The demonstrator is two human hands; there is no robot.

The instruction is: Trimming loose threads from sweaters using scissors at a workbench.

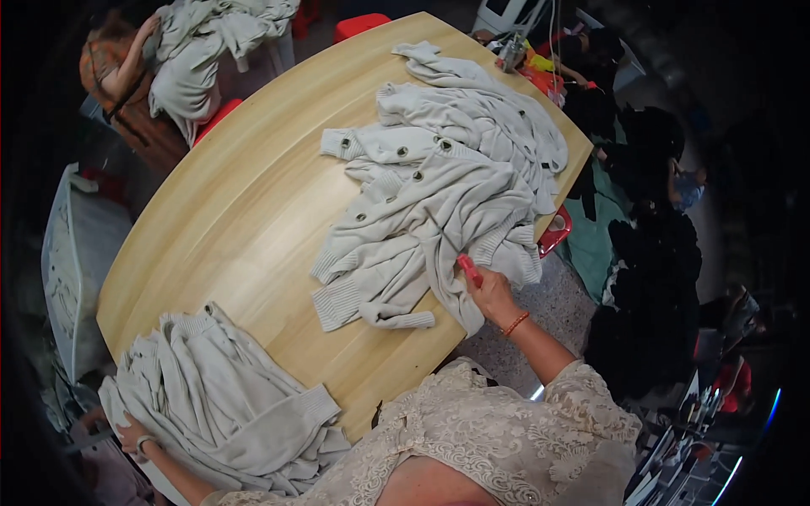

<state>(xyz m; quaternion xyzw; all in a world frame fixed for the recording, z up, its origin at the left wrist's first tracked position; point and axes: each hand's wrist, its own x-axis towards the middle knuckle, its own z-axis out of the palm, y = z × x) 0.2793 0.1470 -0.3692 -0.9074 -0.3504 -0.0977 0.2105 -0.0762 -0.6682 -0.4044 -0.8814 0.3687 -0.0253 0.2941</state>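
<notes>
A: What's in the right hand (492, 297)?
B: Its fingers are closed around a red tool (470, 270), which points away from the wrist, over the pale knit garments (422, 202).
A: Where do those lie?
B: On the wooden desk (211, 228), ahead of that hand and spreading to its left, dark buttons showing.
A: And the left hand (132, 433)?
B: Touching the outer edge of a second garment pile (219, 396), which lies mostly to that hand's right. I cannot tell whether its fingers grip the cloth or just rest there.
</notes>
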